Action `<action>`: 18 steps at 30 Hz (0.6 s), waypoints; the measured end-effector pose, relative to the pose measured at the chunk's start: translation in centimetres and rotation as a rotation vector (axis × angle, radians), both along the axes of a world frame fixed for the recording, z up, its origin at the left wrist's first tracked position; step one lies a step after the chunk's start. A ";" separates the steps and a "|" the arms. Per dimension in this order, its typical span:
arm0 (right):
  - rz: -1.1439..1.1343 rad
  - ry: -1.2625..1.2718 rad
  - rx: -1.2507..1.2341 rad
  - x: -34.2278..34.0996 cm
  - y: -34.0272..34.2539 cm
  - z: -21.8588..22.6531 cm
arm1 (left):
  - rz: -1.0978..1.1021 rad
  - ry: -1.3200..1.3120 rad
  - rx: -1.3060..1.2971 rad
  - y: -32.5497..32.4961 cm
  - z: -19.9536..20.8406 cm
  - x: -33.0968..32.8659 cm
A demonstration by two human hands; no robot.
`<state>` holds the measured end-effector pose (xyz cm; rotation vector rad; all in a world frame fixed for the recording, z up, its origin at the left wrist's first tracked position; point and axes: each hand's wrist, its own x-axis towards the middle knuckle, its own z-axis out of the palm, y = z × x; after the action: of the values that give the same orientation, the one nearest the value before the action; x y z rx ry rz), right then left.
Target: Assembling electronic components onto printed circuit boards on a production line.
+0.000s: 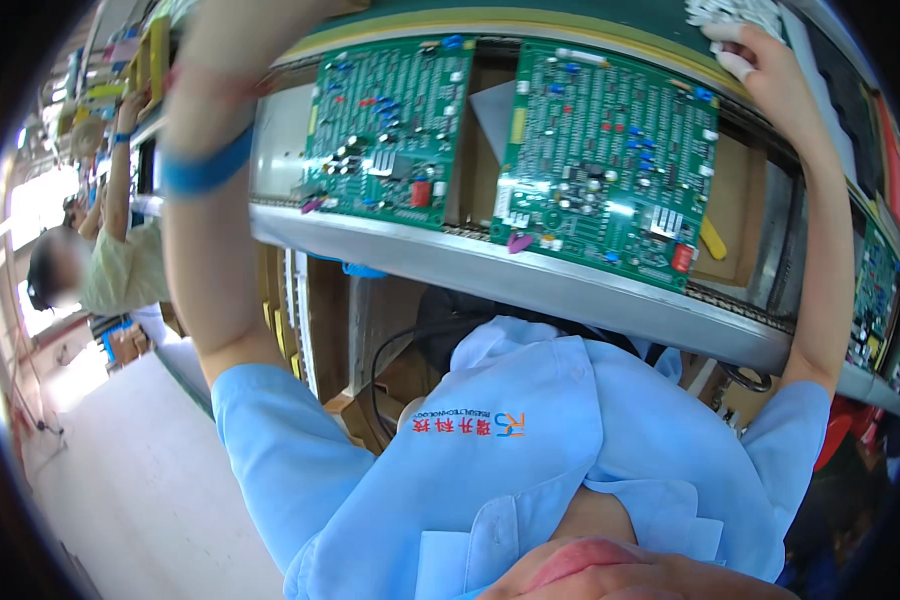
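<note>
Two green circuit boards lie side by side on a metal rail track: a left board (390,130) and a right board (610,160). Both carry blue, red, white and silver parts. My right hand (760,70) reaches past the right board's far corner to a pile of small white pieces (735,12). White covers show on its fingertips; the fingers are bent in at the pile, and what they pinch is hidden. Blurred at the upper left, my left hand (255,25) stretches beyond the left board, its fingers cut off by the top edge. A blue band (206,165) circles that arm.
The track's metal front edge (510,270) runs between the boards and my body. A yellow piece (712,240) lies beside the right board, over a brown box (745,210). Another circuit board (875,290) stands at the far right. Off to the left, another person (120,265) raises an arm.
</note>
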<state>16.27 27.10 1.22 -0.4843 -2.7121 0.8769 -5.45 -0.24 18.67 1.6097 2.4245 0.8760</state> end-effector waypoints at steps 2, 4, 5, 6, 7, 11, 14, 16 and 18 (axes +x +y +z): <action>0.012 0.050 0.042 -0.5 0.3 -0.8 | -0.251 0.482 -0.084 -8.1 1.6 -5.8; -0.032 0.078 0.117 0.7 0.6 0.2 | 0.227 0.037 -0.125 -11.2 0.3 -5.3; -0.036 0.087 0.227 0.2 0.2 0.5 | 0.283 -0.039 -0.132 -13.2 -0.9 -5.0; -0.045 0.097 0.338 -0.3 0.0 0.6 | 0.337 -0.116 -0.134 -15.1 -2.3 -4.7; -0.044 0.087 0.347 0.1 0.3 0.5 | 0.357 -0.075 -0.207 -15.9 -4.8 -5.7; -0.134 0.012 0.374 -1.2 -1.8 1.6 | 0.434 -0.140 -0.328 -20.2 -10.2 -7.6; -0.196 -0.063 0.351 -2.1 -3.3 2.4 | 0.442 -0.145 -0.390 -20.8 -11.6 -8.5; -0.196 -0.077 0.364 -2.6 -3.9 2.8 | 0.425 -0.124 -0.494 -20.7 -11.6 -8.9; -0.221 -0.131 0.363 -3.2 -4.5 3.3 | 0.407 -0.122 -0.488 -21.2 -12.0 -9.4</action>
<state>13.09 22.59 4.47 -0.7614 -2.7746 0.2954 -14.82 -21.43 6.69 0.8907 2.6402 0.3532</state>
